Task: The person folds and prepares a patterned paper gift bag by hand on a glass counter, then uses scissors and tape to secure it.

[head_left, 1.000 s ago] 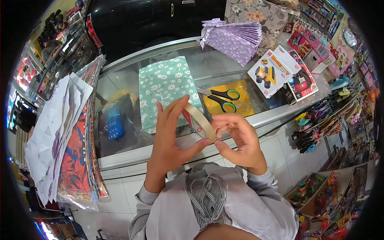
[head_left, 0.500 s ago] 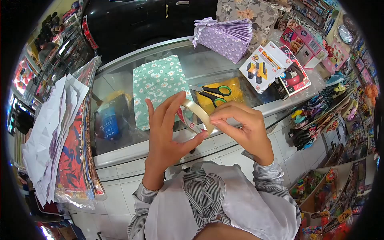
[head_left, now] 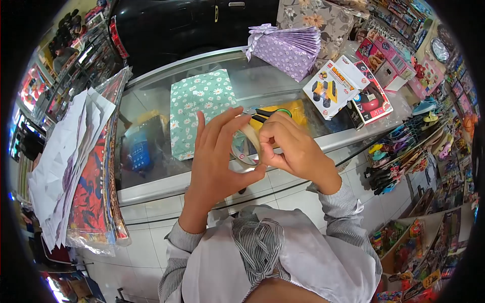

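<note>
Clock directions are taken from the tape. At 9 o'clock I see a stack of white papers [head_left: 70, 151]; at 10, a green floral packet [head_left: 202, 96] lies flat on the glass counter [head_left: 151, 194]. At 8 o'clock my left hand [head_left: 214, 154] supports the tape [head_left: 252, 135] between thumb below and fingers above, the fingers partly spread. The tape is therefore held tilted in the air, over the counter's near edge. From my distance I judge this grip narrow: a hard tug from the other side could turn the roll out of it and drop it to the floor. The scissors [head_left: 266, 113] lie at 1 o'clock, partly hidden behind the right hand; a careless sweep of that hand could knock them. At 3 o'clock my right hand [head_left: 290, 144] pinches the tape's edge between thumb and forefinger, its other fingers curled. I cannot tell whether a loose end is caught there; uneven pulling could split it, and a slip could let it stick back down. At 2 o'clock a toy box [head_left: 331, 86] rests well apart.
</note>
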The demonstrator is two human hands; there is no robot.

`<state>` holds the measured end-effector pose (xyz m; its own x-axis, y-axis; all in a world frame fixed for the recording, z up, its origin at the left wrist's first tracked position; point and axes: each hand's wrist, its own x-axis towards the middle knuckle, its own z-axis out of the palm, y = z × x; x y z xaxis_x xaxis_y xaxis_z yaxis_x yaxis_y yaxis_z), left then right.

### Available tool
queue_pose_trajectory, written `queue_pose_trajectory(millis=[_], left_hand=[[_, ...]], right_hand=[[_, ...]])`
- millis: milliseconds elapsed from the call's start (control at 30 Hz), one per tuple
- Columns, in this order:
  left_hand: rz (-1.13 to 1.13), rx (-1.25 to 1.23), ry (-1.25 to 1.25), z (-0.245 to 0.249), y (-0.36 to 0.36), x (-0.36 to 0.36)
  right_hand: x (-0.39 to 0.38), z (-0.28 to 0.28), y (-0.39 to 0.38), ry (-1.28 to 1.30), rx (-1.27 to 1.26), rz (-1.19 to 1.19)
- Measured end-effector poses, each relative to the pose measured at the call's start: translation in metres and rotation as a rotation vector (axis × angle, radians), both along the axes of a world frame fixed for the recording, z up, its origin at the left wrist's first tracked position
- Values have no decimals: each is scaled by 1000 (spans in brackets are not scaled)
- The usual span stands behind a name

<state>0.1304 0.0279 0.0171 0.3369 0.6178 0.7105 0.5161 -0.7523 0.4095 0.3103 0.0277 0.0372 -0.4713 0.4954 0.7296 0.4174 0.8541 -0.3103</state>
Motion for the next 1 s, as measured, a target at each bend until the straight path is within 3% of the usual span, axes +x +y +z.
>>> queue_pose_trajectory(millis=[233,333,433,533,1000], left_hand=[[-119,-144,-23,2,9,-3],[-145,-365,-25,-3,14,-2],[-229,-305,-377,4,11,6],[-244,-59,-410,15,14,2],[-197,-65,-403,17,12,4]], right_hand=[[2,9,11,74,46,85],[0,11,12,124,-4,96],[2,12,14,141,-90,122],[3,12,18,164,-151,158],[5,3,17,177,-194,186]])
